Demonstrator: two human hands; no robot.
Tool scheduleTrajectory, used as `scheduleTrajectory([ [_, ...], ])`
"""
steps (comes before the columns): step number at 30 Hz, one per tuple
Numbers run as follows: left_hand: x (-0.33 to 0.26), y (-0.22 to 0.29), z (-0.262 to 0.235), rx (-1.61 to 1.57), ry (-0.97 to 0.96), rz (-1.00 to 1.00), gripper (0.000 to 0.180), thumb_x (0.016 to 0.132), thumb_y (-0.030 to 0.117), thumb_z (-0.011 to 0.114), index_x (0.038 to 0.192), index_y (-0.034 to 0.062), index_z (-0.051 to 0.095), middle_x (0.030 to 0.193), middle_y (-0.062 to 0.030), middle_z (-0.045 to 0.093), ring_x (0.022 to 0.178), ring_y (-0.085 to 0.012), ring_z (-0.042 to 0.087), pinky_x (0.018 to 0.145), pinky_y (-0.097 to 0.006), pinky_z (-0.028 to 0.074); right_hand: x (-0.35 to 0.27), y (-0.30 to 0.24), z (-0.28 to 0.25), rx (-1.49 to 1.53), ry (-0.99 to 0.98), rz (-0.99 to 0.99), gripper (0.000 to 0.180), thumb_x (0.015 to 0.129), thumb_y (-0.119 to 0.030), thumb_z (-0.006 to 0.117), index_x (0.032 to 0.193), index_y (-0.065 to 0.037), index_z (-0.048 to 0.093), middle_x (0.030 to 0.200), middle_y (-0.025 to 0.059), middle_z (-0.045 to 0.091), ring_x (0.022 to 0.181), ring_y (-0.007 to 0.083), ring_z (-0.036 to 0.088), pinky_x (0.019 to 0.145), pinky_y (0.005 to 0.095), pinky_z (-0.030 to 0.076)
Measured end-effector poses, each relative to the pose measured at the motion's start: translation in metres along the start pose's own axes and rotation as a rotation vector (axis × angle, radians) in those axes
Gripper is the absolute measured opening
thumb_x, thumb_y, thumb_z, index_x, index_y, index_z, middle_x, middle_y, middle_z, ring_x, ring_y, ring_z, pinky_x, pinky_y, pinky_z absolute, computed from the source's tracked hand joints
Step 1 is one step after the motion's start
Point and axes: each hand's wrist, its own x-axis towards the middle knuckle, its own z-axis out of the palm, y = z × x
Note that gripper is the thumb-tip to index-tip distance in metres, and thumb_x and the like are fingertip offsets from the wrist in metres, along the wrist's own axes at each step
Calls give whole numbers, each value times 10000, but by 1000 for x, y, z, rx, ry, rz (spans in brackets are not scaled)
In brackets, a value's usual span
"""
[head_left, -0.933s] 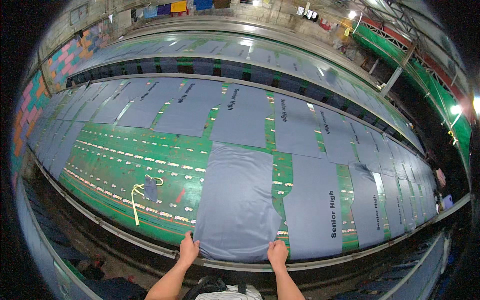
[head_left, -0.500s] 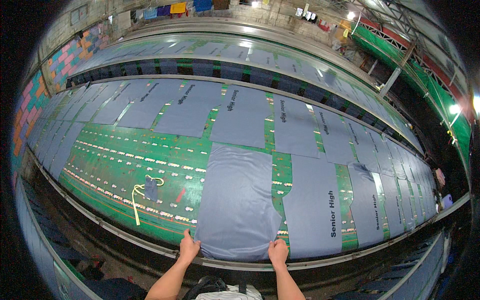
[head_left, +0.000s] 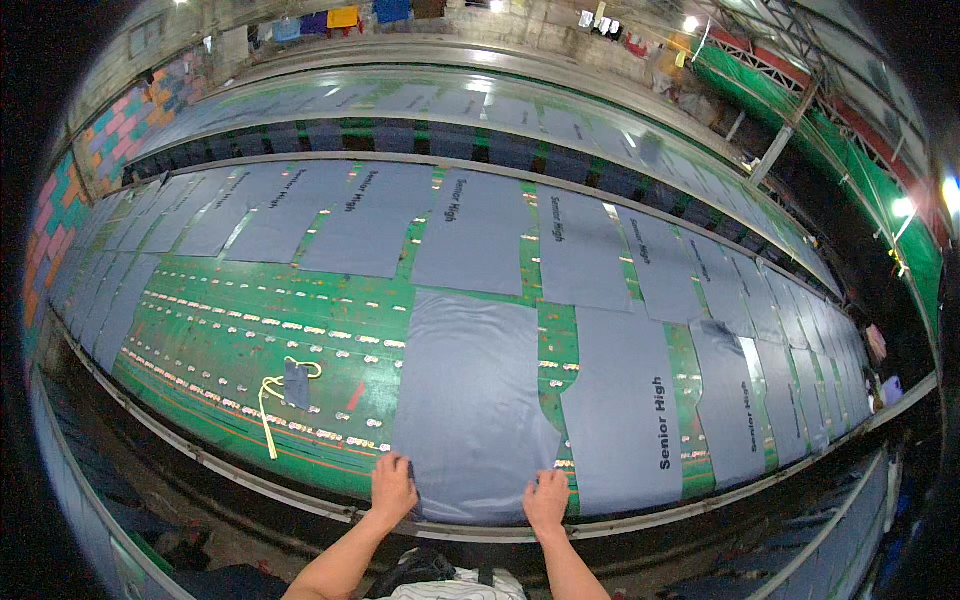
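In front of me a plain blue-grey fabric panel (head_left: 478, 390) lies on the green printing table (head_left: 240, 330), its near end at the table's front rail. At the panel's lower left edge rests my left hand (head_left: 394, 488), back up and fingers bent down onto cloth and table. My right hand (head_left: 547, 502) is on the lower right edge, fingers a little apart and pointing down at the fabric. Neither hand appears to grip the cloth. Faint wrinkles cross the panel. To its right lies a similar panel (head_left: 620, 420) with dark lettering.
A small dark cloth piece with a yellow cord (head_left: 297, 385) lies on the green surface at left. Lettered panels (head_left: 468, 235) line the far side. A metal rail (head_left: 300, 503) edges the table. Beyond stands another long table (head_left: 400, 105) with panels.
My hands have shifted from holding the panel's near corners to resting on its lower side edges, the left hand slightly farther up. The panel looks smoother near its lower end.
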Motion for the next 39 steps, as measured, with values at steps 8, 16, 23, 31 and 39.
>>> scheduleTrajectory([
  [8, 16, 5, 38, 154, -140, 239, 664, 962, 480, 536, 1465, 54, 456, 1590, -148, 326, 1467, -373, 286, 1167, -626, 203, 8, -34, 13, 17, -121, -126, 311, 814, -211, 721, 1095, -96, 655, 1160, 137, 563, 1121, 349, 525, 907, 500, 451],
  [16, 17, 15, 27, 227, -203, 222, 731, 973, 573, 445, 1516, 85, 403, 1642, -104, 245, 1505, -359, 213, 1122, -750, 105, 15, 9, 11, 190, -196, 10, 319, 825, -204, 747, 1094, -53, 665, 1145, 169, 584, 1085, 361, 566, 913, 471, 476],
  [23, 26, 38, 34, 172, -201, 120, 716, 961, 541, 496, 1460, 28, 457, 1599, -169, 299, 1495, -401, 213, 1116, -761, 90, 28, 76, -45, 346, -198, 194, 317, 871, -247, 712, 1102, -34, 671, 1127, 190, 630, 1048, 360, 632, 908, 447, 510],
  [31, 57, 176, 88, 98, -148, 226, 586, 977, 435, 530, 1360, -8, 536, 1500, -204, 415, 1458, -410, 287, 1127, -739, 118, 22, 255, -109, 65, 18, 297, 268, 873, -179, 672, 1073, -1, 681, 1072, 205, 641, 994, 381, 631, 876, 481, 500],
  [39, 52, 319, 164, -12, -243, 89, 512, 864, 229, 702, 1273, -12, 510, 1210, -220, 517, 1244, -419, 482, 1009, -636, 399, 51, 375, -137, -117, -92, 263, 332, 870, -193, 671, 1084, 58, 632, 1050, 236, 626, 1088, 420, 579, 908, 521, 477],
])
